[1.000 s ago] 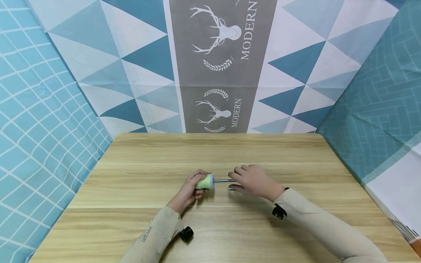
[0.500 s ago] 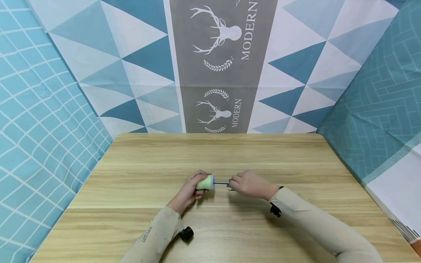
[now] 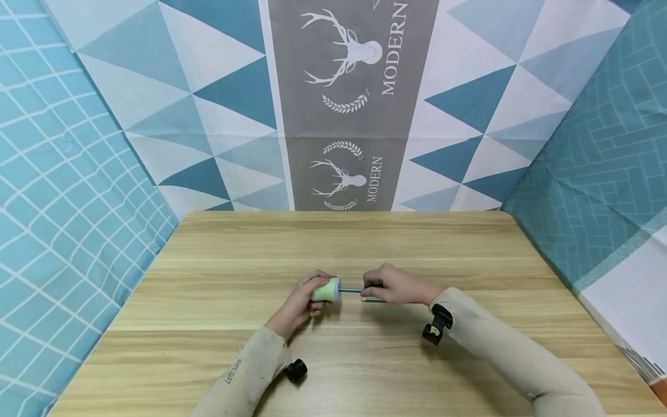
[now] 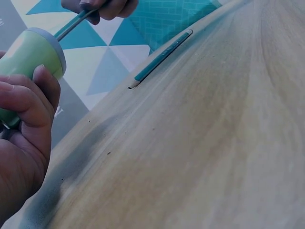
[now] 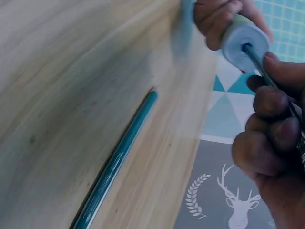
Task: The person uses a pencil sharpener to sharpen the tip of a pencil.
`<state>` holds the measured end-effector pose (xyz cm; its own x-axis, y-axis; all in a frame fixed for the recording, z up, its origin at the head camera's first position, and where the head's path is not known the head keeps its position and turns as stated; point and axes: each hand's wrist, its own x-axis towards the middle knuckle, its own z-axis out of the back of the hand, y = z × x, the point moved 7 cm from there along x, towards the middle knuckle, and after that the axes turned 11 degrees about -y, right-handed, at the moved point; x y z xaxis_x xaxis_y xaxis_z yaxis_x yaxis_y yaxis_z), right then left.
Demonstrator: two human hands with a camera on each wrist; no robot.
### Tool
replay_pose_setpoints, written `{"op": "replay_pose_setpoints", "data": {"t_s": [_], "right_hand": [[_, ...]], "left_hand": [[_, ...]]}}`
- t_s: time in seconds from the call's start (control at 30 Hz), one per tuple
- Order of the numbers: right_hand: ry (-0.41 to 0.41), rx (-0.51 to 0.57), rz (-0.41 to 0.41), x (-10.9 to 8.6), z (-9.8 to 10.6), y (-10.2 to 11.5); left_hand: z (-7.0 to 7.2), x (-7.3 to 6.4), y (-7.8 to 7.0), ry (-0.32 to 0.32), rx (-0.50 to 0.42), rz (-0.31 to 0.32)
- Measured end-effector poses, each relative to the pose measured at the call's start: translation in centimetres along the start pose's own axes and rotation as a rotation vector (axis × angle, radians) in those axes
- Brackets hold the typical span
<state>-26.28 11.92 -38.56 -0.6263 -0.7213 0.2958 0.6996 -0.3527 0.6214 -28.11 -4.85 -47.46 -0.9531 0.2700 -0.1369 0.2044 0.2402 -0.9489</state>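
Note:
My left hand (image 3: 299, 301) grips a pale green pencil sharpener (image 3: 326, 290) with a lavender rim, its hole facing right. A slim dark pencil (image 3: 351, 290) has one end in that hole, which shows clearly in the right wrist view. Thumb and curled fingers of my right hand (image 3: 400, 285) pinch the pencil a short way from the sharpener; its far end is hidden by the hand. A second, teal pencil (image 4: 162, 57) lies on the table beneath my right hand, its pointed tip toward the sharpener's side.
Everything is over a light wood table (image 3: 333, 237). A patterned cloth backdrop (image 3: 344, 116) rises behind its far edge, with blue cloth (image 3: 57, 174) along the left and teal cloth (image 3: 599, 156) along the right.
My right hand's fingers were spread around the pencil; they have closed on it, and the wrist has turned. My left hand and the sharpener have hardly moved.

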Motion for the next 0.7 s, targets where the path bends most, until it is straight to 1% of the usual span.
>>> {"op": "replay_pose_setpoints", "data": {"t_s": [0.07, 0.2, 0.47, 0.6, 0.7], "right_hand": [[0.011, 0.039, -0.077, 0.1, 0.1, -0.3], [0.036, 0.129, -0.202, 0.1, 0.1, -0.9], [0.098, 0.412, -0.433, -0.4, -0.5, -2.6], [0.121, 0.542, -0.511, -0.7, -0.9, -3.2], [0.136, 0.601, -0.537, -0.8, -0.9, -3.3]], "left_hand": [[0.1, -0.1, 0.0, 0.001, 0.008, 0.0], [0.1, -0.1, 0.1, 0.001, 0.015, 0.004], [0.0, -0.1, -0.1, 0.003, 0.016, -0.004], [-0.1, -0.1, -0.1, 0.016, 0.007, -0.007], [-0.1, -0.1, -0.1, 0.027, 0.005, -0.008]]}}
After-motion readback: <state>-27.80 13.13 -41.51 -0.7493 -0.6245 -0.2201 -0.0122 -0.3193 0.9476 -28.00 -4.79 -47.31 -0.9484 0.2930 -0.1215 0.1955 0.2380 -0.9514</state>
